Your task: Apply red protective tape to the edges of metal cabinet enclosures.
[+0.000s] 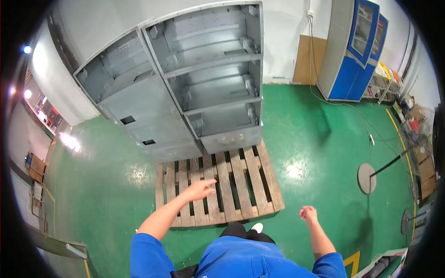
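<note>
My left hand [201,189] reaches out over a wooden pallet [236,199], its index finger stretched forward and nothing in it. Off to the right, my right hand [308,213] hangs above the green floor with its fingers curled in; no object shows in it. Ahead of me a tall grey metal cabinet [167,116] stands on the far part of the pallet. Its right side has several open compartments, the left side one open compartment above grey panels with two small dark cutouts. Neither hand touches the cabinet.
A blue and white cupboard [352,76] with glass doors stands at the back right, beside a brown board [309,60]. A cable [333,102] trails across the green floor [320,153] near a stand's round base [366,179]. Boxes [425,162] line the right edge.
</note>
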